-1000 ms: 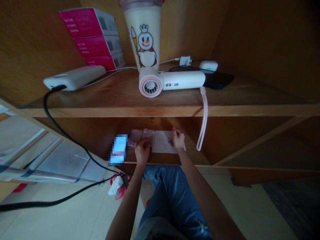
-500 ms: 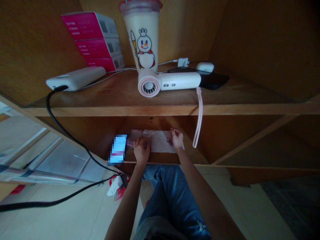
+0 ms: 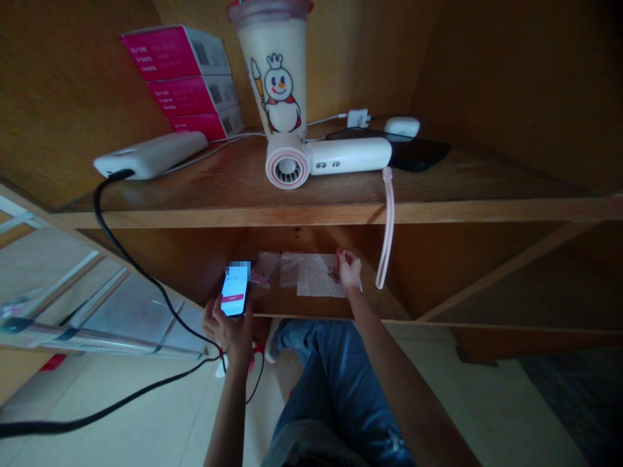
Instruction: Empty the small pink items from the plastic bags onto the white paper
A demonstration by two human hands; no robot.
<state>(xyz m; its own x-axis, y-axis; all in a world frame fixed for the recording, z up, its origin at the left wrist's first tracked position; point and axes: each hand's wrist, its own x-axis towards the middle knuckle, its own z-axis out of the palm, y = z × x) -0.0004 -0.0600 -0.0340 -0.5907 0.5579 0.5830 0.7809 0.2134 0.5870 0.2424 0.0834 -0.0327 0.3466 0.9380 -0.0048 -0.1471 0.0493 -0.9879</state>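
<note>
On the lower shelf, my left hand point(image 3: 230, 329) grips the near end of a lit smartphone point(image 3: 234, 290), fingers along its left edge and thumb at its right. My right hand point(image 3: 349, 269) is closed in a pinch over the right end of a thin white sheet point(image 3: 314, 280); what the fingertips hold is too small to make out. Small dark red bits point(image 3: 333, 275) lie on the sheet beside those fingers. Left of the sheet is a clear plastic bag point(image 3: 289, 271), and nearer the phone a second small bag point(image 3: 265, 267) with pinkish contents.
Above, the upper shelf point(image 3: 219, 194) carries a tall drink cup point(image 3: 280, 78), a white handheld fan point(image 3: 350, 155) with a hanging pink strap point(image 3: 386, 233), a white power bank point(image 3: 153, 155), pink boxes point(image 3: 180, 81) and a black phone point(image 3: 421, 154). A black cable point(image 3: 146, 272) hangs at left.
My left hand has left the small bags and moved left and toward me onto the smartphone, which now sits slightly shifted. My right hand stays at the sheet's right end.
</note>
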